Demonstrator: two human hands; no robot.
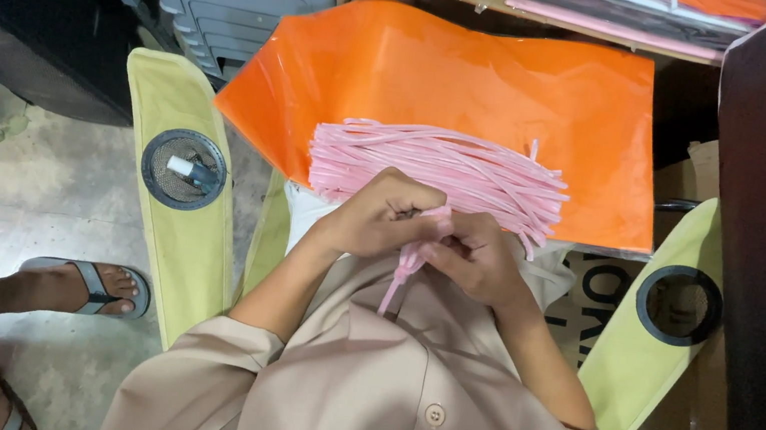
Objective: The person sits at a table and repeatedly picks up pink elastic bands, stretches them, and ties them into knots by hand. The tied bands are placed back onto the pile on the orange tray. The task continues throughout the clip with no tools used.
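The left hand [381, 215] was curled shut, its fingertips pinching a pink strip [409, 261] close against the right hand [473, 256], which was also closed around the same strip, thumb pressed to it; the two hands touched over the person's lap. The strip's loose end hung down from between them against the beige shirt [396, 399]. Just beyond the knuckles lay a bundle of pink strips [440, 171], spread sideways in a flat heap on an orange plastic sheet [484, 79] that covered the lap and reached up toward stacked cardboard and more sheets at the top. To either side ran the yellow-green arms of a folding chair [163, 213], each with a round black cup holder; the left holder held a small white-capped bottle [192, 171], the right holder [679, 305] showed only its ring. At lower left another person's foot in a grey sandal [84, 287] rested on the concrete floor [11, 200].
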